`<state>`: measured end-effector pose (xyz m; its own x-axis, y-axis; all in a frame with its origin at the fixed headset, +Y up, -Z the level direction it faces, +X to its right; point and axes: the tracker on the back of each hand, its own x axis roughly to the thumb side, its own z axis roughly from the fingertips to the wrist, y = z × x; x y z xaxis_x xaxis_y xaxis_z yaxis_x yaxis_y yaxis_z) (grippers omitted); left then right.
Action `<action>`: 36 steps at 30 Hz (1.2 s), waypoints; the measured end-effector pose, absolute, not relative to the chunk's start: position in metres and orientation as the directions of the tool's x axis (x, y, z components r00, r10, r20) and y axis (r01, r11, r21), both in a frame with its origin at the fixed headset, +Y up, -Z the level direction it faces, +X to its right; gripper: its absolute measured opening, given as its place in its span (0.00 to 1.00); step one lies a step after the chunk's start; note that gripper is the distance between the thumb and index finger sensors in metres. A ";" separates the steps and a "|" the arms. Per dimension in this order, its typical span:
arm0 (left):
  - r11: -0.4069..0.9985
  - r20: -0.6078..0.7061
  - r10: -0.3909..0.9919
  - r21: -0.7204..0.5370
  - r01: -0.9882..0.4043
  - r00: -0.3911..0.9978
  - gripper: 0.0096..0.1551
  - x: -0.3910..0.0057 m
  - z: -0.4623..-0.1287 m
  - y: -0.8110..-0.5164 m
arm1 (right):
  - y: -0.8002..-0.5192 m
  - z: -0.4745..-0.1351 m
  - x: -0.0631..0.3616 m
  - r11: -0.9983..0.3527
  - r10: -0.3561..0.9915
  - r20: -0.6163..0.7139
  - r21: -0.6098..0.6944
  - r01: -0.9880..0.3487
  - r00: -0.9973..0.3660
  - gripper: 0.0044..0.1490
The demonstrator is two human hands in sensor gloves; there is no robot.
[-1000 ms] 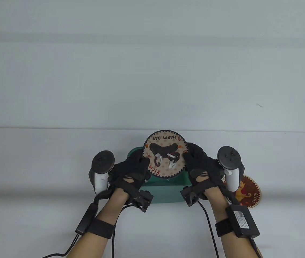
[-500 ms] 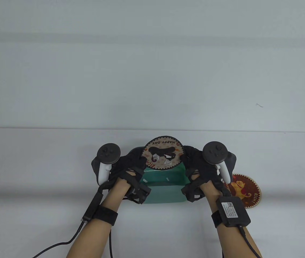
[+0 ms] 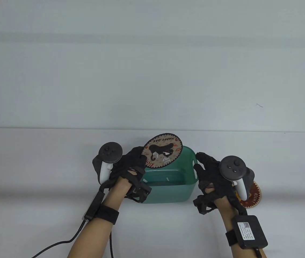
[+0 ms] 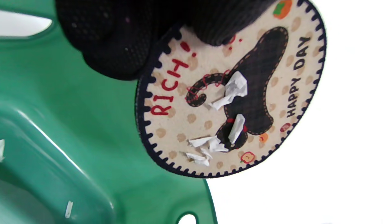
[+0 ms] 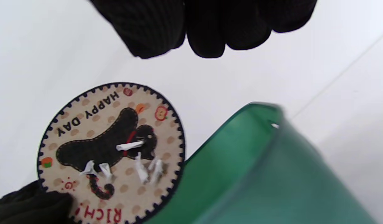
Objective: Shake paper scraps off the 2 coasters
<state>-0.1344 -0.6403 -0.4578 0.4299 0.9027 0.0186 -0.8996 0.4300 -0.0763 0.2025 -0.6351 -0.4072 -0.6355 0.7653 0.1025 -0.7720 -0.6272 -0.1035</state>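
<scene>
The left hand (image 3: 131,166) holds the round coaster (image 3: 162,151) by its edge at the 8 o'clock side of the disc, fingers and thumb pinching the rim; this grip is closed on the coaster alone. The coaster is tilted above the rear-left part of the green plastic bin (image 3: 179,192), which stands on the white worktop (image 3: 34,166) at the 6 o'clock area of the table view. The coaster face is beige with tan dots and a dark scalloped border, and carries a black cat figure. Legible text: "HAPPY DAY" in black along one arc and "RICH!" in red along the opposite arc. Several white paper scraps (image 4: 233,90) lie on the cat figure and just beside it; in the left wrist view they form two groups, one near the disc centre and one toward the lower rim. More small white scraps (image 4: 68,209) lie inside the bin. The right hand (image 3: 211,177) is at the 3 o'clock side of the bin, apart from the held coaster, its fingers loosely spread near the bin rim; its grip is wide and holds nothing. A second coaster (image 3: 253,197) lies flat on the worktop at the 4 o'clock side of the bin, partly hidden behind the right hand's tracker; red-brown rim, lettering only partly readable.
</scene>
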 end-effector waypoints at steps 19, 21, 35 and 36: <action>0.695 0.046 0.719 -0.057 -0.717 0.693 0.22 -0.132 -0.449 -0.621 | -0.696 -0.348 0.246 -0.599 0.796 0.019 -0.110 -0.793 -0.605 0.30; 0.649 0.078 0.752 0.080 -0.756 0.654 0.22 -0.134 -0.446 -0.616 | -0.695 -0.347 0.245 -0.609 0.788 0.024 -0.106 -0.786 -0.615 0.30; 0.645 0.031 0.763 0.024 -0.764 0.646 0.22 -0.128 -0.453 -0.609 | -0.697 -0.348 0.244 -0.617 0.785 0.012 -0.085 -0.783 -0.620 0.30; 0.650 -0.007 0.758 -0.071 -0.756 0.652 0.22 -0.127 -0.456 -0.611 | -0.697 -0.348 0.245 -0.619 0.783 0.011 -0.085 -0.781 -0.622 0.30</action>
